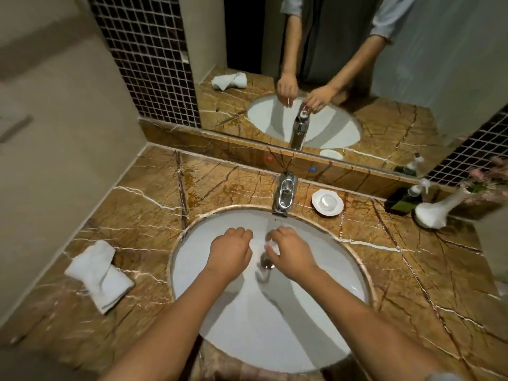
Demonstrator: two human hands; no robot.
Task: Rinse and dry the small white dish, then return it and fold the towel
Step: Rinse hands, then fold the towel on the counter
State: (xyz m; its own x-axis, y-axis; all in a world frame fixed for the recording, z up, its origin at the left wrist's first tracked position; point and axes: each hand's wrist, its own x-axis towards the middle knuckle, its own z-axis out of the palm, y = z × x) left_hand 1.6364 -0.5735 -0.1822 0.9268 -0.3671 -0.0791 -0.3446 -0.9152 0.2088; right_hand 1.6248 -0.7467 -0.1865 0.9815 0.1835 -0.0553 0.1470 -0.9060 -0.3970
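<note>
Both hands, left [229,250] and right [288,250], hover over the sink [316,312], below the tap [286,192]. Fingers curl loosely, grasping nothing discernible. The dish [327,202] sits far right, the towel [100,274] left on the surface [412,270], within reach.

Bare forearms; hands [229,250] ungloved (sleeves rolled)

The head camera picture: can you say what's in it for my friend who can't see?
Two bare hands, left hand and right hand, reach into a round white sink basin under a shiny chrome faucet. On the brown marble counter, a crumpled white towel lies left and a small white dish sits right of the faucet.
</note>
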